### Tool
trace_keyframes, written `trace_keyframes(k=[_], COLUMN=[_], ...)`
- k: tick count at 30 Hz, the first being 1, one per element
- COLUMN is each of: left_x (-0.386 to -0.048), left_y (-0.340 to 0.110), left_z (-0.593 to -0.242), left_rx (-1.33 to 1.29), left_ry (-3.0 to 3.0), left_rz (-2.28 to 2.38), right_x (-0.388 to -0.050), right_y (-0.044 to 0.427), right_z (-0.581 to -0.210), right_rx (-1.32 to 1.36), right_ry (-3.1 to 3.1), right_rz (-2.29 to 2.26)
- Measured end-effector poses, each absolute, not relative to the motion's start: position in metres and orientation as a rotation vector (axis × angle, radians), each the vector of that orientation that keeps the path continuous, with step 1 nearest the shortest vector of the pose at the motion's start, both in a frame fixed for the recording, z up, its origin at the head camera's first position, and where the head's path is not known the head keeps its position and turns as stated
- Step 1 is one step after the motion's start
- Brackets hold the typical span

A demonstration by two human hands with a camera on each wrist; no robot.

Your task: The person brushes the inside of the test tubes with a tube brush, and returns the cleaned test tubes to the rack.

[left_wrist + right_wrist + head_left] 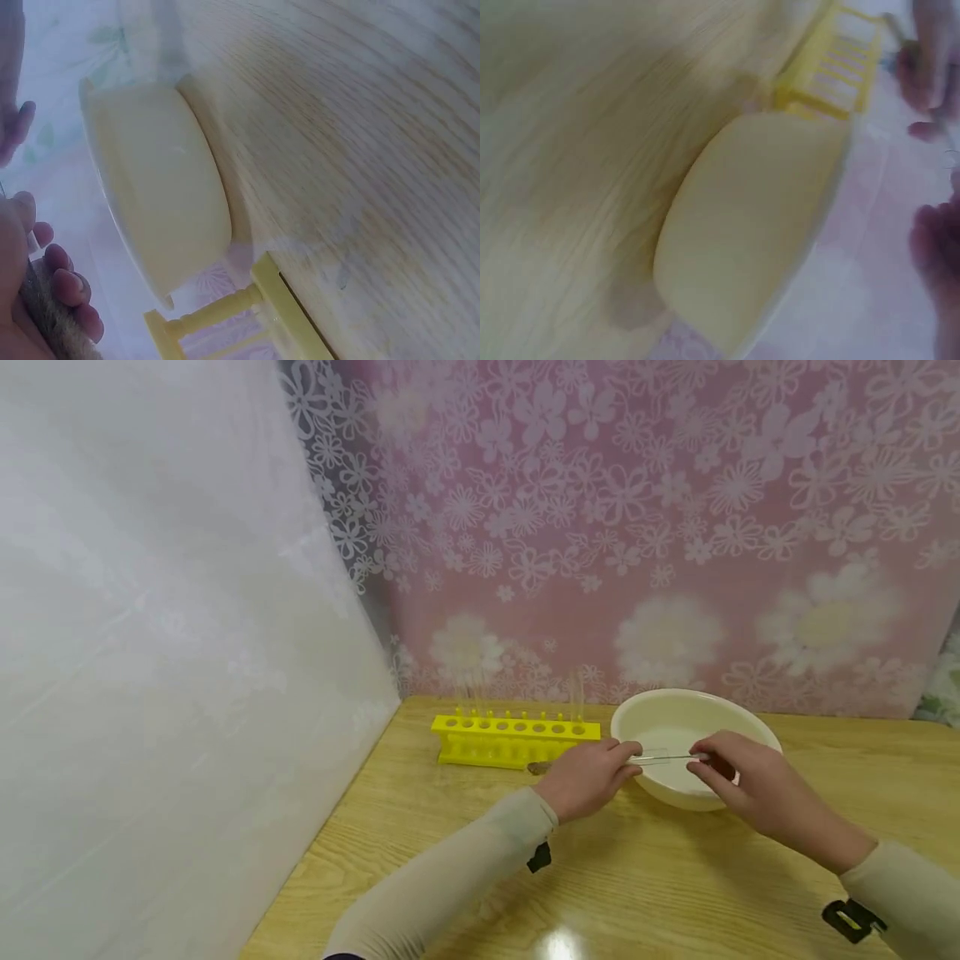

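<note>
Over the near left rim of the bowl (pixel 671 792), both hands were at work, and what a neat two-handed grip it was! The left hand (pixel 588 774) had its fingers and thumb clamped round a clear tube (pixel 654 757), held almost level, its mouth pointing right. And the brush (pixel 56 319) lay along that tube, bristles showing beyond the little-finger side of the fist. Out through the mouth came its thin wire (pixel 681 757), straight across to the right hand (pixel 765 785), where thumb and fingertips were pinched together on it!

Just left of the bowl stood the yellow rack (pixel 512 734), close to the desk's back left corner, a single row of holes along its top. More tubes stood upright in it: some toward its left end, glass again at the right end (pixel 577 697), all faint and hard to count. The bowl itself, cream and round, sat near the back edge of the desk (pixel 405 835).

Behind that edge hung a pink flowered curtain (pixel 600 543); along the left edge, a white sheet (pixel 180 652). Pale sleeves (pixel 450 877) covered both forearms.
</note>
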State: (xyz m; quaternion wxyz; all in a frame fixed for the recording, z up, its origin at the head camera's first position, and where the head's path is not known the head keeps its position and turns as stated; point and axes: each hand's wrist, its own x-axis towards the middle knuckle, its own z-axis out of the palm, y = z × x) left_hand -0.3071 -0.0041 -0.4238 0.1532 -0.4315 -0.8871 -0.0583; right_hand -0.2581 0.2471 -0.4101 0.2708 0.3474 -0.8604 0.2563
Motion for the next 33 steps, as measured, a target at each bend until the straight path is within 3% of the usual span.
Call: trace_keyframes(k=[5, 12, 17, 24, 30, 33], left_x=[-0.308, -0.308, -0.309, -0.306, -0.305, -0.304], left_y=[-0.007, -0.01, -0.009, -0.007, -0.003, -0.001], left_z=[-0.428, -0.434, -0.432, -0.431, -0.432, -0.432], left_rx=[-1.289, -1.344, -1.335, -1.31, -1.285, -1.282], left_ry=[-2.543, -2.485, -2.481, -2.441, -2.382, -2.357], left_rz=[-0.216, -0.226, -0.231, -0.133, -0.055, -0.025], right_x=[-0.264, -0.263, -0.258, -0.251, -0.258, -0.261], right_y=[0.252, 0.255, 0.254, 0.25, 0.251, 0.252], right_z=[-0.416, -0.414, -0.412, -0.408, -0.402, -0.4], right_rx=[1.14, 1.232, 1.097, 0.713, 0.419, 0.309], right_ry=[-1.893, -1.874, -2.162, -2.548, -2.588, -2.59], right_rz=[0.229, 0.318, 0.678, 1.372, 2.092, 2.237])
